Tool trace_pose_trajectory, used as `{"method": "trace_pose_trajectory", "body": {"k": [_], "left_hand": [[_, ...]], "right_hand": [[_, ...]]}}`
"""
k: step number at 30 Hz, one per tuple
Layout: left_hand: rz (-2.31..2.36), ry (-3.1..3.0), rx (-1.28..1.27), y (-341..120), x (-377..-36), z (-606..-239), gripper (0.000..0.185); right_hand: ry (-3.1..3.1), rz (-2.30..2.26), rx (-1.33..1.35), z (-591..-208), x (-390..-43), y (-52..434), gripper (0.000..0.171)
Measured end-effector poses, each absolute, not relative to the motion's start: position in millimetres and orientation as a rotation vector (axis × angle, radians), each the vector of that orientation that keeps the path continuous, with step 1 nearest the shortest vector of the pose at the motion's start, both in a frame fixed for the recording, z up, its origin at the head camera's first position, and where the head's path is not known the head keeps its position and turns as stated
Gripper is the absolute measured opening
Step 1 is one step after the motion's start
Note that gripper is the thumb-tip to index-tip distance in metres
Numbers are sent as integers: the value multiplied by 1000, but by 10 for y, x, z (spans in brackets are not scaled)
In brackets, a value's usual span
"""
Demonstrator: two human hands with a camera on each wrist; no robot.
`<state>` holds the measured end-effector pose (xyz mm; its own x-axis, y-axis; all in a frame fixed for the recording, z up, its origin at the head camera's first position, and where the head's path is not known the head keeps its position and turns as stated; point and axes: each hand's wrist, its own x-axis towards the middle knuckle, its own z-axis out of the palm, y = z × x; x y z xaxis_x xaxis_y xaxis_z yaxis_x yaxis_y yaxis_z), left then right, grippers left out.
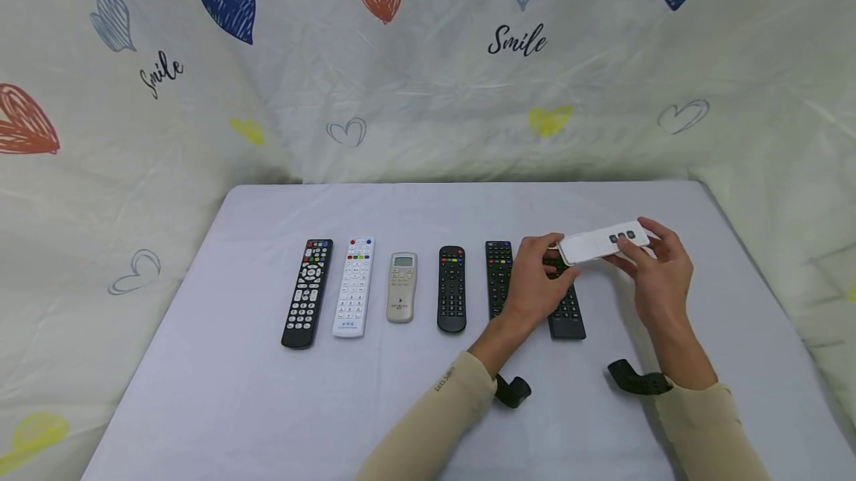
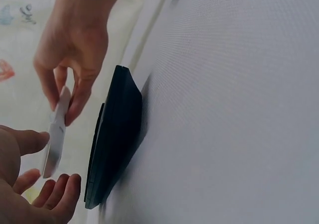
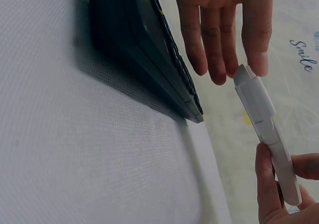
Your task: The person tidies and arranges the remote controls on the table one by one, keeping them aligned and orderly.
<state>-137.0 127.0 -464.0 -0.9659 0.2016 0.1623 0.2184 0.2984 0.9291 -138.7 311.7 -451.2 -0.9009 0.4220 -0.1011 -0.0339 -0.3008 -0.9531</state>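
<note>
A white remote control (image 1: 591, 244) with a few dark buttons near one end is up in the air over the table's right half. My right hand (image 1: 658, 269) pinches the buttoned end; in the right wrist view its thumb and fingers lie on opposite faces of the white remote (image 3: 276, 144). My left hand (image 1: 535, 276) is at the other end, thumb and forefinger tips right at its corners. In the left wrist view the other fingers of the left hand (image 2: 30, 184) are spread and apart from the remote. A black remote (image 1: 567, 314) lies below, partly hidden by the left hand.
Other remotes lie in a row leftward: a black one (image 1: 498, 273) partly behind the left hand, a smaller black one (image 1: 452, 289), a beige one with a small screen (image 1: 401, 288), a white one (image 1: 354, 288) and a long black one (image 1: 307, 294). A heart-printed curtain (image 1: 428, 79) stands behind the table.
</note>
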Motion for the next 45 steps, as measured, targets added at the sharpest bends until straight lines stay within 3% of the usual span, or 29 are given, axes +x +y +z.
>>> {"method": "trace_pose_trajectory", "body": {"k": [7,14,26,45], "left_hand": [[-1754,-2516,-513,1254,-1375,-4653,56],[-1783,-2519,-611,1247,-1355,-4639,58],[-1851,-2553,-558,1314,-1286,-4620,59],[-1805,-2577,-499,1449,-1142,-4630,63]], "right_hand": [[-1697,2265,-450,-4501,-1364,3115,57],[-1754,2232,-449,-4497,-1340,3105,48],[-1847,2218,-408,-4490,-1331,3135,39],[-2026,2142,-326,-4480,-1323,3238,42]]}}
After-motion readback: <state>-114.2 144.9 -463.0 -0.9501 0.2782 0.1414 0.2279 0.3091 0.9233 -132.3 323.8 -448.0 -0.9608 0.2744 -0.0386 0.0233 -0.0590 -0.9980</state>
